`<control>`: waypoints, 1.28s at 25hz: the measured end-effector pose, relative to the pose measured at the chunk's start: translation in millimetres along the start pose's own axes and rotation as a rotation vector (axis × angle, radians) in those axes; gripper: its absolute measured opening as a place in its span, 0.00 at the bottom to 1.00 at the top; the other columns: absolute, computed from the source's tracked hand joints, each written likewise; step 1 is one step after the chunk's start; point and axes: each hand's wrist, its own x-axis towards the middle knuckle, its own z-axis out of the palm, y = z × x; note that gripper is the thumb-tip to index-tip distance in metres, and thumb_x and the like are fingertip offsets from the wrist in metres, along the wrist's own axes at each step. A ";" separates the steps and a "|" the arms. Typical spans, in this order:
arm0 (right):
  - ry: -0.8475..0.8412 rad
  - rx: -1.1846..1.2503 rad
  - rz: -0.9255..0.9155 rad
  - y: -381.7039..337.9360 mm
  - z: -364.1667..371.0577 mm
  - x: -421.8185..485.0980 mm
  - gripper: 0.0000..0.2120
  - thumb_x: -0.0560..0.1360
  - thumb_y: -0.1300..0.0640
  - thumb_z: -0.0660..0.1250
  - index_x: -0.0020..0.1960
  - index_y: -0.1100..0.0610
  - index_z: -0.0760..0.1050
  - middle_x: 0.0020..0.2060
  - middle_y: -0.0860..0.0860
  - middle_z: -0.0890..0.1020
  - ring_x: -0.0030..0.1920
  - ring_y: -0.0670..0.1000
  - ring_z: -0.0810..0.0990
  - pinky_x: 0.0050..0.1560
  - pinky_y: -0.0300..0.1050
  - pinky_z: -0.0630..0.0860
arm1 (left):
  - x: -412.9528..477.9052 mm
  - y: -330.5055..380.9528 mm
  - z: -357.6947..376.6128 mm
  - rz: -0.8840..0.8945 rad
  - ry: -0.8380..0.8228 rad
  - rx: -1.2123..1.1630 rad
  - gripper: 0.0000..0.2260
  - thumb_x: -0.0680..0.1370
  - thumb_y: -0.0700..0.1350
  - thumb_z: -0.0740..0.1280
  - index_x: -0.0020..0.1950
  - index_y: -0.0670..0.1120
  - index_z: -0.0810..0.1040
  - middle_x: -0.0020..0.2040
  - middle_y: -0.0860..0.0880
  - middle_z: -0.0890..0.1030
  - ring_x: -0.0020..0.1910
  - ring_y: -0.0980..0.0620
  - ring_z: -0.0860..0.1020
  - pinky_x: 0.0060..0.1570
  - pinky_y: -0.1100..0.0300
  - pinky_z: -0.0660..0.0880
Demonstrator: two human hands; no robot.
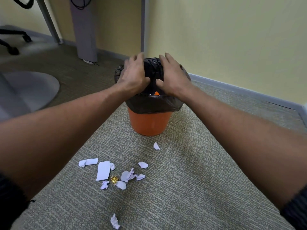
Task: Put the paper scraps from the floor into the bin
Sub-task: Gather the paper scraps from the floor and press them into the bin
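Over the mouth of the round orange plastic bin (150,123), both hands lie on a bunched-up bulge of the black plastic bin liner (152,70). The left hand (132,75) and the right hand (173,77) cup it from either side, fingers spread and fairly straight across the top, thumbs pressing into the near face of the bulge and almost meeting. Neither hand holds any paper. Below the thumbs, the rest of the liner is folded down over the bin's rim, and a small gap shows a bit of orange and white inside.

On the grey-green carpet (191,180) in front of the bin lie the pale torn paper scraps (103,170). Most form a loose cluster well short of the bin, around a small crumpled ball of gold foil (114,179). One lone scrap (156,146) lies near the bin's foot, and another crumpled scrap (115,221) sits nearest the camera. Behind the bin rises a yellow wall (232,39); at far left are a black castored chair base (13,40) and a grey round floor plate (33,90).
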 end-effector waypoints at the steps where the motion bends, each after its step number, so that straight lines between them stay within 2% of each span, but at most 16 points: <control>1: 0.024 -0.026 -0.026 -7.8 2.0 -5.5 0.40 0.75 0.55 0.70 0.80 0.59 0.53 0.81 0.59 0.53 0.80 0.59 0.54 0.79 0.51 0.53 | -6.1 -2.2 -3.1 0.011 0.025 0.013 0.36 0.72 0.42 0.71 0.78 0.45 0.60 0.76 0.41 0.64 0.74 0.39 0.63 0.72 0.42 0.65; 5: 0.096 -0.048 -0.108 -43.3 10.4 -24.5 0.42 0.75 0.54 0.70 0.81 0.60 0.51 0.81 0.60 0.51 0.80 0.61 0.52 0.80 0.58 0.52 | -37.5 -11.8 -17.5 0.024 0.085 0.094 0.37 0.73 0.40 0.69 0.79 0.47 0.57 0.80 0.39 0.57 0.78 0.38 0.57 0.75 0.39 0.59; 11: 0.104 0.024 -0.176 -94.8 31.8 -65.0 0.42 0.75 0.55 0.72 0.80 0.60 0.53 0.80 0.60 0.54 0.80 0.59 0.54 0.80 0.55 0.54 | -83.8 -52.9 -41.4 -0.011 0.106 0.173 0.36 0.76 0.46 0.67 0.80 0.48 0.55 0.81 0.39 0.54 0.79 0.38 0.55 0.75 0.38 0.59; 14: 0.082 0.089 -0.248 -110.9 48.1 -92.6 0.39 0.74 0.53 0.72 0.79 0.59 0.58 0.76 0.59 0.62 0.76 0.57 0.62 0.77 0.51 0.63 | -107.1 -84.3 -44.5 -0.089 0.053 0.200 0.37 0.74 0.45 0.69 0.80 0.48 0.55 0.81 0.40 0.53 0.78 0.38 0.56 0.73 0.38 0.62; 17: -0.009 0.098 -0.327 -110.5 72.5 -122.7 0.35 0.74 0.51 0.71 0.76 0.56 0.61 0.70 0.54 0.67 0.68 0.54 0.70 0.68 0.49 0.73 | -126.7 -117.2 -40.7 -0.177 -0.001 0.218 0.37 0.75 0.46 0.70 0.80 0.46 0.56 0.80 0.39 0.54 0.77 0.36 0.58 0.72 0.40 0.65; 21: -0.268 0.058 -0.248 -79.1 117.2 -159.7 0.34 0.75 0.51 0.70 0.76 0.52 0.60 0.71 0.52 0.67 0.66 0.52 0.72 0.67 0.49 0.74 | -153.7 -163.8 -14.8 -0.269 -0.221 0.182 0.35 0.75 0.45 0.72 0.79 0.42 0.59 0.75 0.37 0.63 0.71 0.37 0.68 0.68 0.46 0.70; 25: -0.511 -0.023 -0.035 -24.5 159.2 -165.2 0.34 0.76 0.54 0.68 0.78 0.52 0.58 0.74 0.54 0.65 0.71 0.57 0.69 0.69 0.54 0.72 | -175.0 -206.4 20.4 -0.322 -0.551 0.261 0.39 0.73 0.50 0.75 0.79 0.43 0.60 0.77 0.36 0.63 0.72 0.37 0.69 0.69 0.48 0.70; 29: -0.603 -0.037 0.115 22.3 189.3 -151.9 0.37 0.74 0.58 0.68 0.79 0.56 0.57 0.77 0.56 0.63 0.75 0.59 0.64 0.73 0.53 0.68 | -175.0 -233.0 40.1 -0.247 -0.815 0.390 0.50 0.68 0.55 0.80 0.82 0.47 0.54 0.81 0.37 0.56 0.77 0.38 0.63 0.73 0.49 0.66; 32: -0.643 0.020 0.205 42.4 205.9 -141.5 0.41 0.73 0.57 0.70 0.80 0.59 0.54 0.78 0.59 0.59 0.76 0.62 0.61 0.75 0.52 0.64 | -168.6 -246.8 46.8 -0.256 -0.879 0.436 0.55 0.65 0.51 0.83 0.82 0.49 0.52 0.80 0.38 0.57 0.74 0.39 0.67 0.70 0.50 0.70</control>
